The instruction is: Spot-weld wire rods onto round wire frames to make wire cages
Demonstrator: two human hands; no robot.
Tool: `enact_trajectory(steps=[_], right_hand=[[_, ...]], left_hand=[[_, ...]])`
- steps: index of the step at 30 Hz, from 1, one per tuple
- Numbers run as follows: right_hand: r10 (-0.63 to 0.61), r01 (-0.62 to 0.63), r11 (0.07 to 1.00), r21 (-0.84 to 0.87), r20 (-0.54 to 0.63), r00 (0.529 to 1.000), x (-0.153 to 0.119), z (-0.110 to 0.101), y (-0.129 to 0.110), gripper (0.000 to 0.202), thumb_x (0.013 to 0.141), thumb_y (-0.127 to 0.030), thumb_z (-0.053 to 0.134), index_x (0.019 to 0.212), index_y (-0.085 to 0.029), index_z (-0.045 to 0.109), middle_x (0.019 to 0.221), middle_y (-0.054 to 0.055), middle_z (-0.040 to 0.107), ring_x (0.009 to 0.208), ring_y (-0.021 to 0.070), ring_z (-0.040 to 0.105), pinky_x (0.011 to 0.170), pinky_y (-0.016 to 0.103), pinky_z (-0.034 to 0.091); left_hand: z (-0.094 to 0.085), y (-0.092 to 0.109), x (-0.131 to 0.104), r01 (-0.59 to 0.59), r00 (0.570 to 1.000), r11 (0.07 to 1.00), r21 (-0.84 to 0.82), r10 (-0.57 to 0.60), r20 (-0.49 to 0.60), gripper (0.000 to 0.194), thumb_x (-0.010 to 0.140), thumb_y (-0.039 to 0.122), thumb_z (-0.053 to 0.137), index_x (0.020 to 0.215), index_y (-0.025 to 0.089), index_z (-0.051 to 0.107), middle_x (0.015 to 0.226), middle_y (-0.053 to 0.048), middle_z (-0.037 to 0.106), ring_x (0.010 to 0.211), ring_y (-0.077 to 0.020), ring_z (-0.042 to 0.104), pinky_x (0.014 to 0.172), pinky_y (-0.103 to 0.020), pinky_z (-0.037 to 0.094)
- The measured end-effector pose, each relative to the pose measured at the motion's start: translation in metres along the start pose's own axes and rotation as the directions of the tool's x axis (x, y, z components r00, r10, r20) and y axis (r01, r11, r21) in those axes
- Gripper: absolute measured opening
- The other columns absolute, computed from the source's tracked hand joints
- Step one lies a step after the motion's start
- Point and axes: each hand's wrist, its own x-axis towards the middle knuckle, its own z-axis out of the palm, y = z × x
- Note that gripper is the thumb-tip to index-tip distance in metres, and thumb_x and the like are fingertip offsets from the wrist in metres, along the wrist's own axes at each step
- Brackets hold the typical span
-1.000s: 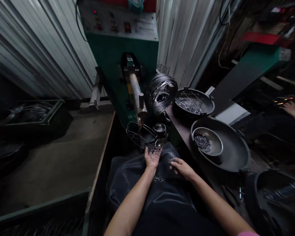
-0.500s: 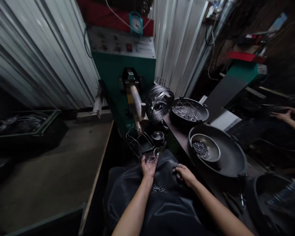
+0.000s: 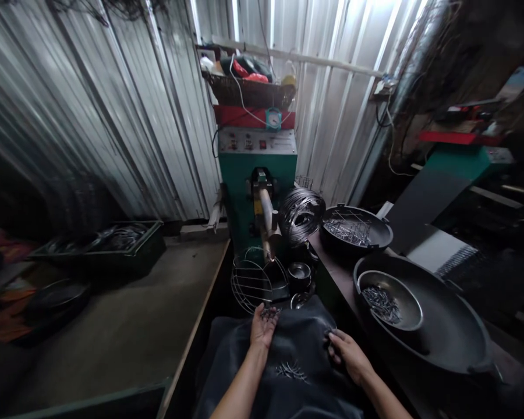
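Note:
My left hand [image 3: 264, 327] is palm up, fingers curled around small dark metal pieces, just below a round wire rack [image 3: 251, 279] at the machine. To the right, my right hand [image 3: 343, 349] has its fingers pinched over the edge of the dark cloth on my lap; small dark bits show at the fingertips, too small to name. Between my forearms, a small pile of curved metal pieces [image 3: 290, 370] lies on the dark cloth [image 3: 305, 326].
Ahead stands a green machine [image 3: 233, 174] with a rod-like arm. A wire coil [image 3: 302, 215] and a pan of wire pieces [image 3: 358, 228] are right of it. Nearer, a large pan [image 3: 449, 326] holds a bowl of metal pieces [image 3: 414, 291]. Bins stand at left.
The view has tilted up and turned left, showing a shelf above the machine. The wire rack now shows as a full round grid. Both hands keep nearly the same pose.

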Motion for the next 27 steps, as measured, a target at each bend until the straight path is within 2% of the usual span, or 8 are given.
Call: enact_trajectory(steps=[4, 6, 11, 16, 19, 21, 27], right_hand=[[-0.001, 0.001, 0.999, 0.045, 0.009, 1.000, 0.004, -0.003, 0.002, 0.028, 0.058, -0.031, 0.069, 0.078, -0.014, 0.059, 0.060, -0.001, 0.056, 0.039, 0.0041, 0.040, 0.034, 0.014, 0.022], [0.013, -0.014, 0.998, 0.058, 0.016, 1.000, 0.007, -0.004, 0.002, 0.031, 0.058, -0.030, 0.067, 0.084, -0.016, 0.058, 0.057, -0.003, 0.053, 0.037, 0.0037, 0.038, 0.033, 0.014, 0.019], [0.052, -0.052, 0.999, -0.004, 0.034, 0.998, 0.013, -0.002, -0.002, 0.028, 0.057, -0.030, 0.062, 0.079, -0.016, 0.053, 0.055, -0.004, 0.054, 0.036, 0.0033, 0.037, 0.034, 0.014, 0.017], [0.044, -0.043, 0.999, -0.024, 0.064, 0.997, 0.015, 0.001, -0.007, 0.029, 0.055, -0.031, 0.066, 0.074, -0.016, 0.052, 0.060, 0.000, 0.059, 0.041, 0.0055, 0.043, 0.035, 0.015, 0.023], [0.022, -0.022, 1.000, -0.004, 0.061, 0.998, 0.011, 0.000, -0.008, 0.030, 0.055, -0.032, 0.069, 0.074, -0.015, 0.053, 0.063, 0.001, 0.061, 0.044, 0.0060, 0.045, 0.037, 0.015, 0.026], [0.007, -0.008, 1.000, 0.014, 0.058, 0.998, 0.007, -0.001, -0.008, 0.031, 0.056, -0.033, 0.070, 0.075, -0.015, 0.054, 0.062, 0.000, 0.060, 0.044, 0.0061, 0.045, 0.037, 0.016, 0.027], [-0.006, 0.004, 1.000, 0.019, 0.103, 0.995, 0.002, -0.001, -0.005, 0.032, 0.058, -0.035, 0.071, 0.077, -0.015, 0.056, 0.063, 0.001, 0.061, 0.046, 0.0071, 0.048, 0.039, 0.016, 0.032]], left_hand=[[-0.019, -0.001, 0.007, 0.043, 0.988, 0.999, 0.005, -0.043, 0.147, 0.008, 0.077, 0.018, 0.053, 0.072, 0.013, 0.058, 0.070, -0.008, 0.064, 0.067, -0.0179, 0.063, 0.064, -0.030, 0.053], [-0.034, 0.008, 0.001, 0.032, 0.986, 0.999, 0.030, -0.037, 0.164, 0.006, 0.074, 0.015, 0.054, 0.071, 0.014, 0.060, 0.073, -0.008, 0.065, 0.071, -0.0188, 0.064, 0.069, -0.033, 0.053], [-0.060, 0.051, -0.042, -0.118, 0.993, 0.970, 0.211, 0.108, 0.057, 0.012, 0.067, 0.011, 0.061, 0.078, 0.016, 0.062, 0.078, -0.004, 0.065, 0.071, -0.0170, 0.063, 0.077, -0.039, 0.052], [-0.072, 0.093, -0.098, -0.262, 0.940, 0.805, 0.533, 0.337, -0.047, 0.043, 0.053, 0.019, 0.077, 0.092, 0.019, 0.059, 0.086, 0.000, 0.061, 0.075, -0.0152, 0.061, 0.067, -0.029, 0.053], [-0.079, 0.101, -0.121, -0.218, 0.921, 0.687, 0.693, 0.380, -0.087, 0.061, 0.045, 0.022, 0.082, 0.099, 0.020, 0.055, 0.087, -0.001, 0.059, 0.083, -0.0181, 0.061, 0.064, -0.026, 0.052], [-0.084, 0.101, -0.132, -0.163, 0.919, 0.626, 0.763, 0.377, -0.113, 0.066, 0.045, 0.026, 0.083, 0.103, 0.020, 0.052, 0.087, -0.002, 0.059, 0.084, -0.0197, 0.062, 0.064, -0.026, 0.051], [-0.095, 0.100, -0.147, -0.086, 0.950, 0.598, 0.797, 0.289, -0.114, 0.083, 0.051, 0.037, 0.080, 0.123, 0.023, 0.041, 0.091, -0.005, 0.061, 0.084, -0.0200, 0.062, 0.063, -0.027, 0.050]])
